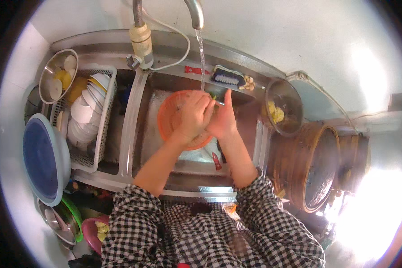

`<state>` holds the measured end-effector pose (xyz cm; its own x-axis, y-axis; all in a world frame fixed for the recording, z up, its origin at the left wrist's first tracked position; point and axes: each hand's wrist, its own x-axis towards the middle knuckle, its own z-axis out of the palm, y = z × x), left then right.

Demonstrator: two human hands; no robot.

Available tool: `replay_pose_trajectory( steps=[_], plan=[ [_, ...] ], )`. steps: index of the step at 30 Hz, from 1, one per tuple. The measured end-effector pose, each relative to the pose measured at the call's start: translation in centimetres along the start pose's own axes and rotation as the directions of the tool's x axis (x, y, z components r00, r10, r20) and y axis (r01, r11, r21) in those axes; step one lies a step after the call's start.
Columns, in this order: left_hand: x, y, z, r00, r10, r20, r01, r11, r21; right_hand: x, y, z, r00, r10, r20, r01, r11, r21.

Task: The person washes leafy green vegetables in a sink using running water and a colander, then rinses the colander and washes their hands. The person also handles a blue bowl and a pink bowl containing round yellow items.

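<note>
Under the running water [201, 58], my left hand [193, 114] and my right hand [225, 118] meet above an orange plastic basket [166, 120] in the sink. Fingers of my left hand are bent together over my right palm. A small green piece [213, 95], too small to name, shows at the left fingertips. My right thumb stretches upward and the palm lies bared; its other fingers are partly hidden behind the left hand. Near the basket in the sink lies a tool with a red handle [216, 161].
A metal faucet [196, 18] hangs above. On the back ledge are a red handle [194, 70], a scrubbing brush [228, 76] and pale pieces [249, 83]. A dish rack [106, 118] stands left, beside a blue basin [67, 163]. Right are a bowl [295, 100] and round wooden-rimmed steamers [295, 165].
</note>
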<state>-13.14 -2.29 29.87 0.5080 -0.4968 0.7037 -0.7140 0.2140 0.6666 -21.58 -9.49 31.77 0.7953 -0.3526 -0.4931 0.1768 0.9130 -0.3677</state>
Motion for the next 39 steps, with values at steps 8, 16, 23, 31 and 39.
replay_pose_trajectory(
  steps=[8,16,23,31,39],
  plan=[
    [5.0,2.3,-0.6,0.981,-0.017,0.194,0.032,0.997,-0.074,1.0,-1.0,4.9,0.956,-0.112,0.271,0.052,0.974,0.221],
    [7.9,6.0,0.2,0.996,-0.032,0.078,0.068,0.852,-0.519,0.6,-2.1,7.0,0.964,-0.111,0.243,0.034,0.954,0.299],
    [6.7,4.5,-1.4,0.947,0.019,0.322,-0.050,0.995,0.088,0.7,-2.3,7.1,0.931,-0.205,0.302,0.178,0.977,0.114],
    [8.1,3.6,-2.6,0.865,0.108,0.490,-0.318,0.873,0.369,-0.7,-0.6,6.8,0.945,-0.241,0.221,0.211,0.966,0.151],
    [8.0,5.4,-1.3,0.849,0.335,0.408,-0.419,0.899,0.132,-1.4,-1.1,5.6,0.926,-0.336,0.173,0.317,0.939,0.130]
  ],
)
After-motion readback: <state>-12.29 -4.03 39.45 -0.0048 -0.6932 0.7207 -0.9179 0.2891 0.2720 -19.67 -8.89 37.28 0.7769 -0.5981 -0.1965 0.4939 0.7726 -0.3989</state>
